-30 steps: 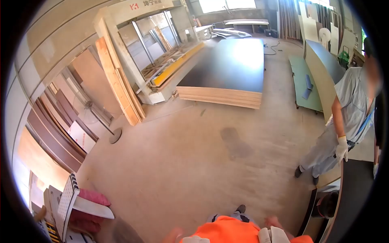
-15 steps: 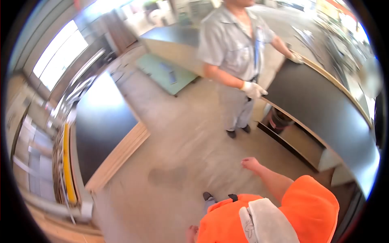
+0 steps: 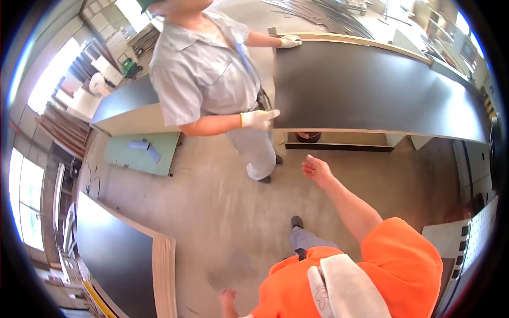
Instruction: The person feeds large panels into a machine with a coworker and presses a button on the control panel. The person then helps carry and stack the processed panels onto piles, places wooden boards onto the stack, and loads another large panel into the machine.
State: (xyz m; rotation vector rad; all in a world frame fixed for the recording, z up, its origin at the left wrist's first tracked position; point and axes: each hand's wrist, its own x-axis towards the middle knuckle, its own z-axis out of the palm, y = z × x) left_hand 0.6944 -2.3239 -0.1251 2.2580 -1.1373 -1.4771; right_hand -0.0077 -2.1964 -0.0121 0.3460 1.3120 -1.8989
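My right hand (image 3: pixel 316 170) reaches forward over the floor, fingers loosely apart and nothing in them, just short of the near edge of a long black panel (image 3: pixel 366 87). Low in the view, my left hand (image 3: pixel 228 298) hangs beside my orange top (image 3: pixel 297 281); its fingers are too small and blurred to make out. A pale glove (image 3: pixel 350 286) lies against the front of the top. Across from me a person in a grey shirt (image 3: pixel 204 79) has both gloved hands at the left end of the black panel.
A stack of dark-faced boards (image 3: pixel 119 259) stands at the lower left. Behind the person lies a green board (image 3: pixel 143 153) beside another stack (image 3: pixel 127 111). Under the black panel are a dark bucket (image 3: pixel 308 137) and a low frame (image 3: pixel 344 147). A white perforated panel (image 3: pixel 477 238) stands at the right.
The view has swung right, bringing the co-worker and black panel nearer and more central. The board stack has shifted to the lower left. My right arm now reaches further forward.
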